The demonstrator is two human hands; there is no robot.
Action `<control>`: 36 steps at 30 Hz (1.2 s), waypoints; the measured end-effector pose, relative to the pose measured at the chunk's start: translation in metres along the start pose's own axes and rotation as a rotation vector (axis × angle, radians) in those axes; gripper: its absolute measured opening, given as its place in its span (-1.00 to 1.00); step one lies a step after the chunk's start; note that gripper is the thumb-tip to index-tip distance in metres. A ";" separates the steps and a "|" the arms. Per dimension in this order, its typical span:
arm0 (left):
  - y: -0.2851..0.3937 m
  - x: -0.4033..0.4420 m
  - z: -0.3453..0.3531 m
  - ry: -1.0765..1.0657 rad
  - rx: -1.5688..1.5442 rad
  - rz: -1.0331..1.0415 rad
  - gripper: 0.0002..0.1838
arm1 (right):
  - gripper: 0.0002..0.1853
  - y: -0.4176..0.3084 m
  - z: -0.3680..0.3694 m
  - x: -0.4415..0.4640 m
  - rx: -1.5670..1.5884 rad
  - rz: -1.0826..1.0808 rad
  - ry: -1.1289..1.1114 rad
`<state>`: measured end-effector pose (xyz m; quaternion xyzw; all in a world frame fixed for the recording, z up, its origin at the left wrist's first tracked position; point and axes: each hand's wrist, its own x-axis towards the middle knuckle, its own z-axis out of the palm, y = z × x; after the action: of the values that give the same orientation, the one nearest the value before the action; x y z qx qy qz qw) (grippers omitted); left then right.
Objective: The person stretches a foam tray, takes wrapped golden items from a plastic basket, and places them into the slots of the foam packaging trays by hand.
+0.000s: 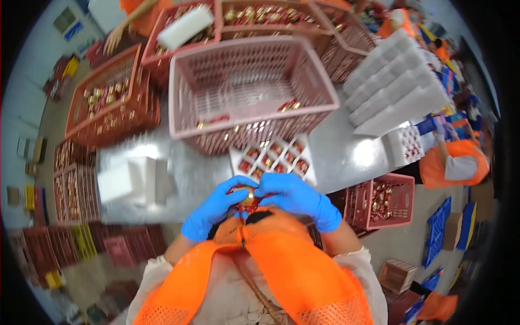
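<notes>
Both hands wear blue gloves and meet close to the body at the table's near edge. My left hand [219,207] is closed round a red and gold wrapped item [248,199]. From the other side, my right hand [292,197] pinches the same item. Just beyond the hands lies a white divided tray [310,176] with several red and gold pieces in its compartments. Behind that tray stands a large pink crate [252,130] with a few similar pieces at its bottom.
White foam blocks [122,181] lie on the metal table [200,179] at left. Stacked white trays [392,86] stand at right. Filled crates [103,127] line the left and back. A pink crate [403,203] is at lower right. A co-worker [455,162] is at far right.
</notes>
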<state>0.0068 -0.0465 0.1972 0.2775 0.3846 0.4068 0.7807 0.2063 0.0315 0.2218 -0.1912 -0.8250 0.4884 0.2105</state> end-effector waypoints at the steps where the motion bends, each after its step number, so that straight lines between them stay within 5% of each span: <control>1: -0.021 0.003 -0.017 0.005 0.194 0.102 -0.72 | -0.80 0.002 0.006 0.003 -0.003 0.097 -0.094; 3: -0.015 -0.008 -0.016 0.075 0.384 0.026 -0.67 | -0.66 0.021 0.024 0.009 0.325 0.467 -0.087; 4: -0.016 -0.008 -0.017 0.101 0.361 0.015 -0.67 | -0.64 0.031 0.035 0.012 0.223 0.478 -0.024; 6: -0.020 -0.005 -0.015 0.218 1.173 0.276 -0.53 | -0.60 0.054 0.069 0.016 0.117 0.472 0.133; 10: -0.060 0.007 -0.019 0.595 0.936 0.340 -0.30 | -0.51 0.080 0.098 0.001 0.181 0.395 0.208; 13: -0.081 0.024 -0.012 0.699 0.942 0.288 -0.24 | -0.35 0.078 0.083 -0.016 0.537 0.500 0.138; 15: -0.080 0.030 -0.009 0.609 0.998 0.362 -0.14 | -0.29 0.066 0.071 -0.014 0.182 0.383 0.112; 17: -0.075 0.031 -0.003 0.403 0.726 0.353 -0.04 | -0.37 0.069 0.068 -0.006 0.153 0.437 0.198; 19: -0.075 0.027 -0.010 0.274 0.473 0.402 -0.06 | -0.45 0.081 0.066 -0.001 0.338 0.538 0.250; 21: -0.076 0.018 -0.031 0.442 0.240 0.383 -0.20 | -0.50 0.090 0.072 0.001 0.288 0.473 0.362; 23: -0.091 0.011 -0.063 0.535 0.328 0.402 -0.28 | -0.49 0.094 0.074 0.001 -0.104 0.243 0.464; 27: -0.120 0.012 -0.091 0.582 0.394 0.313 -0.42 | -0.44 0.101 0.109 -0.011 -0.185 0.329 0.336; 28: -0.124 0.014 -0.092 0.569 0.393 0.315 -0.42 | -0.47 0.108 0.114 -0.012 -0.484 0.207 0.366; 34: -0.134 0.023 -0.094 0.472 0.524 0.312 -0.46 | -0.61 0.088 0.119 0.028 -0.858 0.533 0.074; 36: -0.140 0.023 -0.103 0.465 0.475 0.261 -0.46 | -0.59 0.094 0.124 0.018 -0.817 0.435 0.204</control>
<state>-0.0104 -0.0867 0.0279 0.3983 0.5973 0.4545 0.5273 0.1354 -0.0069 0.0878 -0.4736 -0.8655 0.1355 0.0910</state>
